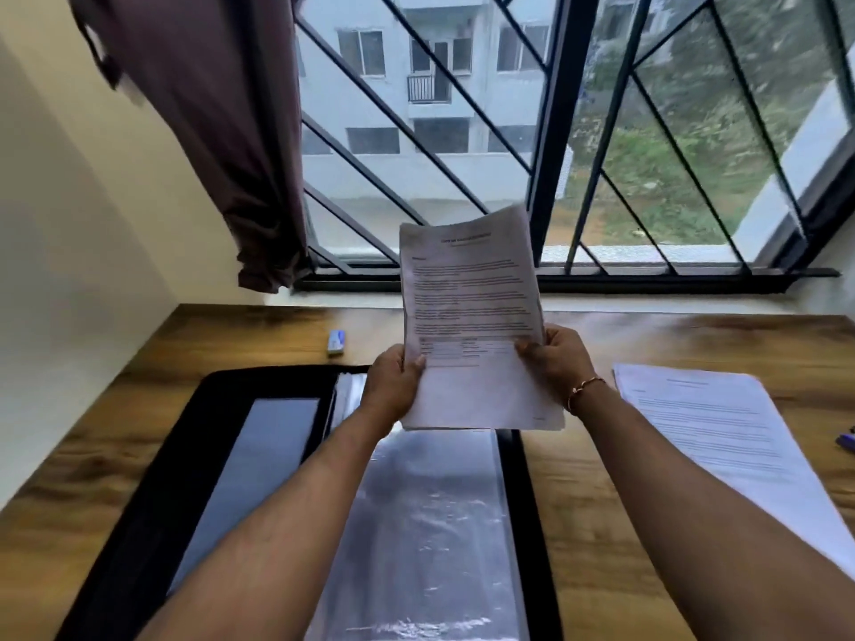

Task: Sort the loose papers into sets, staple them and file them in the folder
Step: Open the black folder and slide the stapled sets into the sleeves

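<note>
While both hands are holding it up above the desk, the paper set is standing nearly upright, printed side facing the person. The L hand is pinching the set's lower left edge, thumb on the front & fingers behind. The R hand is gripping the lower right edge the same way, w/ a thin bracelet sitting on that wrist. Several sheet edges are showing at the set's bottom.

Directly under the grip, the black folder is lying open flat, its clear plastic sleeve shining just below the papers. Right of the R hand, well apart, another paper stack is lying flat on the wood. Beyond the L hand & a bit left, a small blue-white box is sitting near the desk's far edge. At the far right a purple item is poking in, too cropped to ID. Behind the held set, a barred window & dark curtain are filling the bkgd.
</note>
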